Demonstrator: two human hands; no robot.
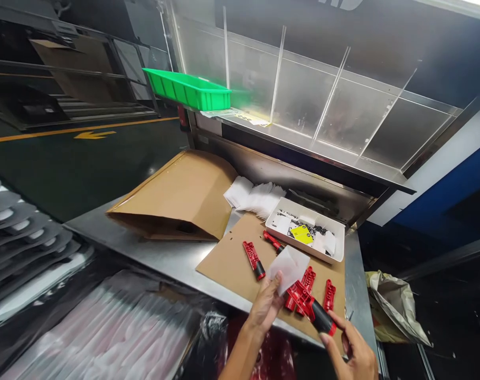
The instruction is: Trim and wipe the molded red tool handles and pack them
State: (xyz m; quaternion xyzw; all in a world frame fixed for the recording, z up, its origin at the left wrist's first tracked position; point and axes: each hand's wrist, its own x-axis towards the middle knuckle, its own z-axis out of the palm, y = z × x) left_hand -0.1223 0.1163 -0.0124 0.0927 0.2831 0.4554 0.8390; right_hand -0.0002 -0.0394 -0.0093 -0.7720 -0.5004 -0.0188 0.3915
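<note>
My left hand [266, 302] is closed on a translucent white pouch [289, 268], thumb on top, held above the cardboard sheet. In my right hand [353, 348] is a red and black plastic housing [313, 309], pinched at its black end and tilted toward the pouch. Its red end lies close to the pouch's lower edge; whether they touch I cannot tell. Several similar housings lie on the cardboard [219, 258]: one on the left [253, 259], one at the back [273, 241], one on the right [329, 295], others partly hidden under the held one.
A white tray [341, 248] with small black parts and a yellow label [302, 234] stands at the back right. White pouches [259, 198] are piled beside a large brown paper bag [180, 195]. A green bin [192, 92] rests on the upper shelf. Wrapped stacks [105, 327] stand at lower left.
</note>
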